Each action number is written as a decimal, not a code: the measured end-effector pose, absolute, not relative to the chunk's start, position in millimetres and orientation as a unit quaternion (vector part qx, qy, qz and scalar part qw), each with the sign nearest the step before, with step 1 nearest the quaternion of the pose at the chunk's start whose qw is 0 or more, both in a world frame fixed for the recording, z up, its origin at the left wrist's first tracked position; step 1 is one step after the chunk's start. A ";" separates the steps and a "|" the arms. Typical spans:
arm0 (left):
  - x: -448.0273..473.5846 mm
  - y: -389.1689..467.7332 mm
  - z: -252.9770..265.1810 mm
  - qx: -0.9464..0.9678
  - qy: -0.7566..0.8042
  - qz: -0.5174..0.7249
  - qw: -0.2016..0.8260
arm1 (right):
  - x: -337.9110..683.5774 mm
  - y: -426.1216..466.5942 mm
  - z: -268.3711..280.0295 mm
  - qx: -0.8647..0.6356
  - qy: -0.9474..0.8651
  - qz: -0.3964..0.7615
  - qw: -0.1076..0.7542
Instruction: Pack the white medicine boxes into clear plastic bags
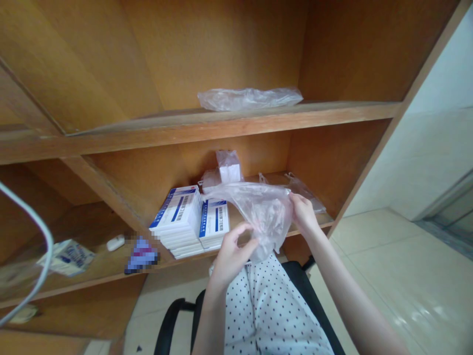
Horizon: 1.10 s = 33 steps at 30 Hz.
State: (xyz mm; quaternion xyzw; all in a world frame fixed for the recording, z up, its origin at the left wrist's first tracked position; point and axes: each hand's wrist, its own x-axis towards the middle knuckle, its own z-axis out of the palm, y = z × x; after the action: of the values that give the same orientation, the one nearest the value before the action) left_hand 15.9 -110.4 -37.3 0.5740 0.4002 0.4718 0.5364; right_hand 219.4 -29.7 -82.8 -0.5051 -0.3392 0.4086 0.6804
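A clear, crumpled plastic bag (264, 207) is stretched between my two hands, above my lap. My left hand (236, 251) pinches the bag's lower left part between thumb and fingers. At the bag's upper right edge, my right hand (302, 209) grips the plastic with its fingers closed. Whether anything lies inside the bag I cannot tell. Just behind and left of it, a tall stack of white and blue boxes (181, 217) stands on the lower shelf, beside a shorter stack of like boxes (215, 222). A small white box in plastic (229, 170) sits behind them.
Another clear bag (251, 98) lies on the upper shelf (236, 123). More plastic (306, 192) rests at the right of the lower shelf. In the left compartment are a carton (70, 257) and a small white object (116, 242). A white cable (44, 231) hangs at far left.
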 end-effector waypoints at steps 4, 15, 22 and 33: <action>22.4 -103.1 -48.2 0.478 0.391 0.516 0.593 | 215.3 -47.9 -89.7 -0.490 -0.375 0.466 0.634; 19.0 -110.0 -52.3 0.583 0.296 0.419 0.630 | 202.9 -52.6 -103.8 -0.460 -0.263 0.481 0.698; 24.2 -89.4 -57.6 0.594 0.433 0.448 0.508 | 207.0 -68.8 -92.2 -0.500 -0.422 0.421 0.628; 35.5 -78.2 -48.1 0.566 0.460 0.520 0.445 | 208.0 -115.4 -71.1 -0.453 -0.512 0.574 0.450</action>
State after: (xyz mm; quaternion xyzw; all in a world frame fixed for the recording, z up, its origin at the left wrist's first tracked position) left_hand 35.5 -78.2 -48.1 0.5660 0.4595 0.5200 0.4450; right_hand 208.0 -115.4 -71.1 -0.4533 -0.5121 0.5744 0.4498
